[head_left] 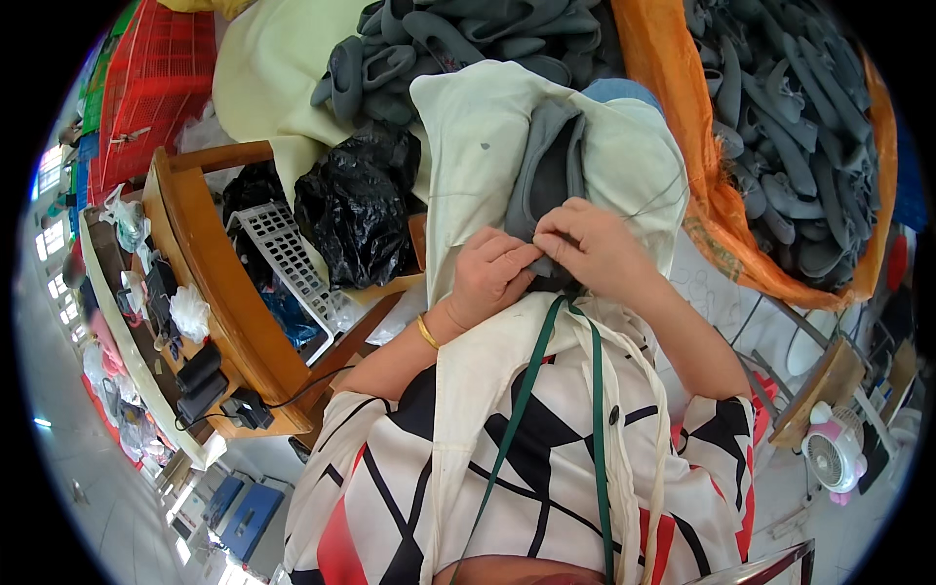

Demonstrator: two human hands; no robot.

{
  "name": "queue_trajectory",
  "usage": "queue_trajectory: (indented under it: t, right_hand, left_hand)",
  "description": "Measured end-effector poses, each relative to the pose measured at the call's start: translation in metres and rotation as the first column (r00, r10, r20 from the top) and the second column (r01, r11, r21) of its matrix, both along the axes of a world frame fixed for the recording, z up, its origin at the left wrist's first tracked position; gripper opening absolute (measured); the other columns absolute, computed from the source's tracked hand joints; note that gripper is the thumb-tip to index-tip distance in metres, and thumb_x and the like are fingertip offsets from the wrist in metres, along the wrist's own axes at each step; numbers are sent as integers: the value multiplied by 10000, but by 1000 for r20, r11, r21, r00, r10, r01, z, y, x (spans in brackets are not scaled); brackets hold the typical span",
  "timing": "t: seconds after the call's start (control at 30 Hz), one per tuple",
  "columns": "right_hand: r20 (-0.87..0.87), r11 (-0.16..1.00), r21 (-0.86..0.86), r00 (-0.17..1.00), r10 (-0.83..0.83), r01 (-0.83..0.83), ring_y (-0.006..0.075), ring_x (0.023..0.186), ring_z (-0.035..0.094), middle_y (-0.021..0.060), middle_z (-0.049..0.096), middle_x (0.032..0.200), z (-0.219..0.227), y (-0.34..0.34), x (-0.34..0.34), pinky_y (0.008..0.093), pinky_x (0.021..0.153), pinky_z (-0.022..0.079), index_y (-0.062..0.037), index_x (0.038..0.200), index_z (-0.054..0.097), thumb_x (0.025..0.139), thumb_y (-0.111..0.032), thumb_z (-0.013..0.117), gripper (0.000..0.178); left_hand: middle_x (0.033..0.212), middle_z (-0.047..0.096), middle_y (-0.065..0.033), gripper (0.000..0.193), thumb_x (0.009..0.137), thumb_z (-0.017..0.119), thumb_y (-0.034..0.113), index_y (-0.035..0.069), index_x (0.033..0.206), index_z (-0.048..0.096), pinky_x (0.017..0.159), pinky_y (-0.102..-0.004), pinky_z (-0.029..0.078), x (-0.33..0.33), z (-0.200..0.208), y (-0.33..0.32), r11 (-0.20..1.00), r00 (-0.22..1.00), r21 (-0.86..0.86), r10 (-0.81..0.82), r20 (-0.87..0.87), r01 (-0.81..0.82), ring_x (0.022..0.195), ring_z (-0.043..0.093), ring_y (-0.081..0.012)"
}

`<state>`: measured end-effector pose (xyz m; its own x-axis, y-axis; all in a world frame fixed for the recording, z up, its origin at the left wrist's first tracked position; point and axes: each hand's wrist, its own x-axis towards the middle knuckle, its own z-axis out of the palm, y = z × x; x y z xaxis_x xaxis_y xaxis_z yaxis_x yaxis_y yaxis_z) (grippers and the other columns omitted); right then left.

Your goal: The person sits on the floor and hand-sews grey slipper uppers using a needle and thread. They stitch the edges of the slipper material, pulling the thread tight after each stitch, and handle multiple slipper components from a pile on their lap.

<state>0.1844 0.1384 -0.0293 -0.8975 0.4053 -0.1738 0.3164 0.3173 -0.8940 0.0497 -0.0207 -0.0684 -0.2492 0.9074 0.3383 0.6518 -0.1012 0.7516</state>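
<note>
A dark grey fabric shoe [531, 180] lies lengthwise on the cream cloth [468, 146] over my lap, its opening facing up. At its near end my left hand [486, 276] is closed, the thumb and fingers gripping the edge. My right hand [597, 252] meets it there in a pinch. Whatever is between the right fingertips is too small to make out. A thin dark thread [663, 202] loops over the cloth beside the right hand. The shoe's near end is partly hidden by both hands.
Grey shoes pile up [439, 44] ahead of me; more fill an orange sack [717, 210] at the right. To the left stand a wooden drawer frame [229, 322], a black plastic bag [356, 205], a white plastic rack [283, 258] and red crates [161, 73]. A small fan [832, 450] sits lower right.
</note>
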Motion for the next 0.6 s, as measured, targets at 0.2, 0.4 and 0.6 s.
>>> queue_trajectory:
  t: [0.2,0.4,0.6]
  right_hand:
    - [-112,947,274,984,-140,167,371,760,605,109,574,871,-15,-20,-23,446,609,479,-51,911,557,940,-170,607,132]
    - [116,777,-552,950,-290,304,161,520,567,71,620,803,-9,20,-43,262,492,448,-57,946,539,1034,-200,509,170]
    - [-205,783,-615,942,-267,88,92,576,551,10,578,696,89,124,-22,236,527,456,-87,954,579,1038,-277,518,216]
  left_hand:
    - [840,647,-62,382,582,765,-12,64,949,696,658,-372,492,-1,-4,2,998,999,29,-48,6,47,733,595,-276]
    - [785,636,-65,342,635,771,-9,61,961,695,632,-361,477,-2,-3,5,999,998,-35,-20,63,23,708,593,-271]
    - [793,666,-57,320,673,769,-18,65,978,715,630,-355,479,1,1,4,999,998,-26,-17,67,19,697,596,-259]
